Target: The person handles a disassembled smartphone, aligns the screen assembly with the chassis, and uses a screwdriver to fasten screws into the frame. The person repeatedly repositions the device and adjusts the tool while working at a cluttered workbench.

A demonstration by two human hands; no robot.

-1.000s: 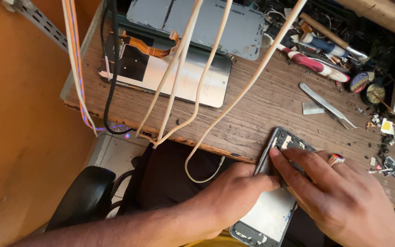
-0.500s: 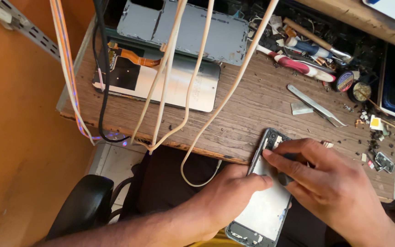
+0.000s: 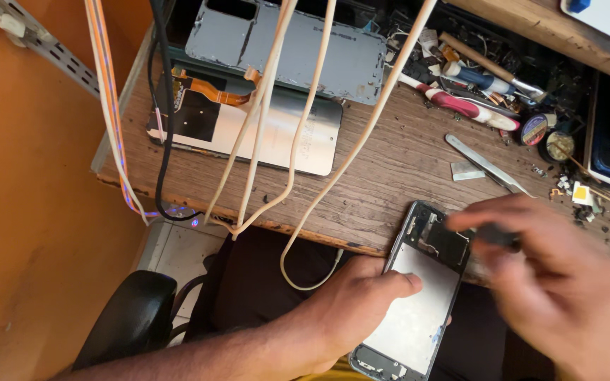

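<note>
Right hand (image 3: 552,282) has lifted slightly off the opened phone (image 3: 421,296) since the earlier frame and is now motion-blurred, fingers curled over the phone's upper end, possibly pinching a small dark tool, can't tell for sure. Left hand (image 3: 351,300) grips the phone's left edge, thumb laid flat on the pale inner plate, fingers wrapped underneath; phone sits tilted, top end on the wooden bench (image 3: 390,183) edge, lower end overhanging toward the lap, with tweezers (image 3: 485,164) lying well apart

detached phone screen panel (image 3: 262,130): flat on wooden bench, upper left | rectangular, silvery back, black patch, orange flex cable | packages, labels, signs: none discernible
</note>
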